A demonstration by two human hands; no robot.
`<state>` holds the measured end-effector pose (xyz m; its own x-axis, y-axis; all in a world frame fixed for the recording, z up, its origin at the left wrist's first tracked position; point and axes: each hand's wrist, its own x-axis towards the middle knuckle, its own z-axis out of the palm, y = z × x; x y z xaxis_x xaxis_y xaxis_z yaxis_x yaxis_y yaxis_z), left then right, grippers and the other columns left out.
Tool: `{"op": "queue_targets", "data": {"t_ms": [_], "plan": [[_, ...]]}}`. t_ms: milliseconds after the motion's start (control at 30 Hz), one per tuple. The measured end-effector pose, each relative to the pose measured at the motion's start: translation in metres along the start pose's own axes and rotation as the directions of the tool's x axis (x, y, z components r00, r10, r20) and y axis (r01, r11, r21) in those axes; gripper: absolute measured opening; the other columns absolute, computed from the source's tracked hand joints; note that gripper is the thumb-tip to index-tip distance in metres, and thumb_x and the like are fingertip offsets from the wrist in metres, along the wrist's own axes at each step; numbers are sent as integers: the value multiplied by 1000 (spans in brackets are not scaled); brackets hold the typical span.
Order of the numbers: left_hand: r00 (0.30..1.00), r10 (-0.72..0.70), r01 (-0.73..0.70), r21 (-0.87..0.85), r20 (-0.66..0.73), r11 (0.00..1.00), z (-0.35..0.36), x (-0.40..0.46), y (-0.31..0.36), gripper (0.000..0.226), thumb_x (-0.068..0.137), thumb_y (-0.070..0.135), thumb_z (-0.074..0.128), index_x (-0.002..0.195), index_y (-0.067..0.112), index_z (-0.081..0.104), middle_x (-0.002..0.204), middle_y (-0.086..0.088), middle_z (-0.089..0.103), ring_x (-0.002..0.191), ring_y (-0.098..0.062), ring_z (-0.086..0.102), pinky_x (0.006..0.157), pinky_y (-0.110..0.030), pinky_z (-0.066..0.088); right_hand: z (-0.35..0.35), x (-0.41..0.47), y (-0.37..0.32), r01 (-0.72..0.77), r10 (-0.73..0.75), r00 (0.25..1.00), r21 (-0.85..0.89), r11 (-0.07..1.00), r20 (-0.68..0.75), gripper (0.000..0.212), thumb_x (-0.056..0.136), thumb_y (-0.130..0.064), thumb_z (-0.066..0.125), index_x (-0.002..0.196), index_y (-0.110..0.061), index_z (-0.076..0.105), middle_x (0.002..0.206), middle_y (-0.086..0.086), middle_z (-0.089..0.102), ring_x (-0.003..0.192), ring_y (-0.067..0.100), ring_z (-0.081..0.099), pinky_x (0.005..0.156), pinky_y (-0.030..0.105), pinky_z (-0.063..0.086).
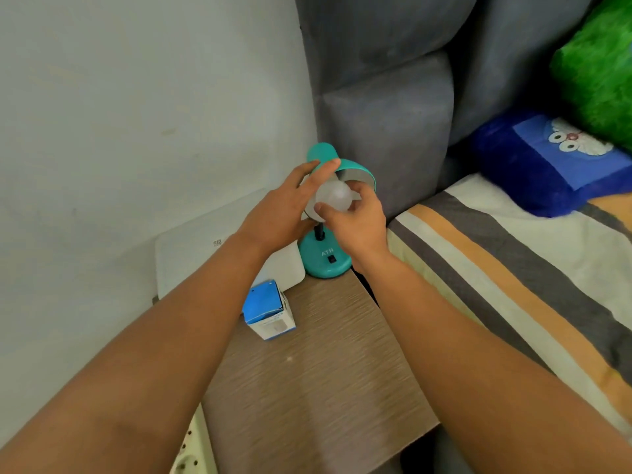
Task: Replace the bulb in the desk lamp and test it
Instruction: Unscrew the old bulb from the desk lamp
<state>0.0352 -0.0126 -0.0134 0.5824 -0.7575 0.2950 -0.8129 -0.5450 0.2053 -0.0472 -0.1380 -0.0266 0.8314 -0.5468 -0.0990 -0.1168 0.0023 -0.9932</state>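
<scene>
Broadly, from bed [513, 285] with striped sheet on the right, to brown bedside table [325, 354] in the middle, to teal desk lamp [325, 261] at its far edge, beside the grey headboard [383, 131]. Down to the shade [355, 169], tipped toward the viewer, steadied by the left hand [277, 217]: fingers spread flat along its rim, clamped on nothing. Then the right hand [359, 224], fingertips curled round the frosted bulb [333, 196] sitting at the shade's mouth, thumb below, firm hold. Whether threaded in or already loose, impossible to tell. Best done gently: shade kept still, bulb turned squarely on its axis, no squeezing of the globe, no tilting in the socket. Smaller still, the blue bulb box [268, 311] upright near the table's left edge, well apart from the lamp base; top flap apparently closed, contents hidden. Lastly, the black switch [331, 258] on the base, untouched.
</scene>
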Motion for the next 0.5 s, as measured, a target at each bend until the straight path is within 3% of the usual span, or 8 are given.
{"op": "queue_targets", "data": {"t_ms": [167, 267, 367, 433, 500], "plan": [[1000, -17, 17, 4, -15, 1000, 0, -2, 3, 98, 84, 19, 77, 153, 40, 10, 156, -8, 30, 122, -33, 57, 94, -49, 55, 7, -1, 5, 114, -123, 988, -87, 990, -95, 65, 69, -20, 85, 127, -22, 55, 121, 6, 62, 111, 24, 59, 96, 40, 53], [1000, -24, 24, -6, -18, 1000, 1, -3, 5, 96, 85, 18, 76, 153, 38, 11, 157, -9, 31, 126, -32, 55, 98, -49, 54, 7, -4, 5, 121, -123, 988, -34, 992, -91, 65, 73, -16, 83, 131, -23, 54, 125, 2, 61, 113, 19, 59, 96, 35, 53], [1000, -12, 12, -13, -28, 1000, 0, -2, 5, 93, 86, 20, 75, 154, 35, 13, 156, -9, 32, 125, -30, 56, 97, -47, 55, 6, -6, -3, -78, 91, 995, 249, 966, -43, 56, 80, -24, 76, 132, -22, 54, 120, 0, 63, 103, 17, 65, 91, 37, 58], [999, -8, 7, -14, -36, 1000, 0, -3, 5, 91, 87, 22, 74, 154, 35, 14, 156, -9, 32, 124, -29, 56, 96, -46, 55, 3, -6, -12, -289, 298, 952, 516, 806, 68, 37, 88, -28, 69, 122, -15, 59, 118, 6, 65, 96, 20, 68, 91, 40, 58], [999, -11, 11, -9, -34, 1000, 1, -3, 4, 92, 87, 20, 74, 154, 37, 13, 156, -8, 32, 124, -30, 56, 96, -46, 55, -1, -5, -18, -425, 408, 894, 646, 634, 188, 28, 93, -30, 66, 113, -12, 59, 117, 12, 65, 94, 25, 69, 91, 38, 58]]}}
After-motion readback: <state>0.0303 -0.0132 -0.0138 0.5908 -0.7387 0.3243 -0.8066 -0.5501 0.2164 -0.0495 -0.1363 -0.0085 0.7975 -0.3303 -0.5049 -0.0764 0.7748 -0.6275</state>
